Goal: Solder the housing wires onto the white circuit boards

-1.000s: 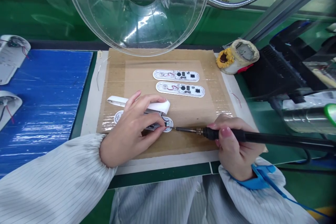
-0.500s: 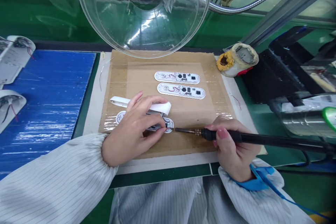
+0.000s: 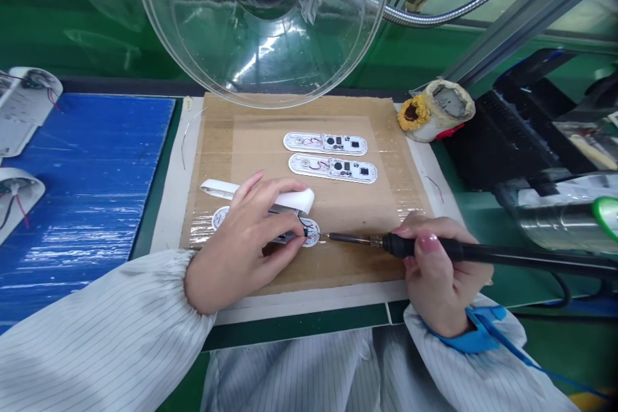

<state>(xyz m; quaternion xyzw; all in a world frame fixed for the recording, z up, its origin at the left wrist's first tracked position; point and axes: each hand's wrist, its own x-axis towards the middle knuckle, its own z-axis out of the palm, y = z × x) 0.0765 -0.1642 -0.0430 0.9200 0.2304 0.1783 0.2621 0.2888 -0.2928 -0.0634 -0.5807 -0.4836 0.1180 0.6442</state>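
Note:
My right hand (image 3: 447,270) grips a soldering iron (image 3: 463,252) by its black handle. The iron points left, its fine tip close to the rounded end of a white circuit-board strip (image 3: 313,232). Over that strip lies my left hand (image 3: 251,241), thumb and forefinger pinched at what looks like a thin dark wire (image 3: 304,224) on the board. The other fingers rest across a slim white plastic housing (image 3: 217,188), and the hand hides much of the strip's middle. Further back, two similar board strips (image 3: 324,143) with red wires lie parallel on the cardboard (image 3: 386,206).
A clear round fume hood (image 3: 263,87) hangs above the cardboard's far edge. White shells with wires (image 3: 22,109) sit on the blue sheet (image 3: 106,167) at left. At right are a flower-decorated cup (image 3: 451,106), a black box (image 3: 476,135) and a metal coil holder (image 3: 555,225).
My right hand has drawn the soldering iron slightly to the right, its tip moving back from the board's end. My left hand keeps its pinch in nearly the same place.

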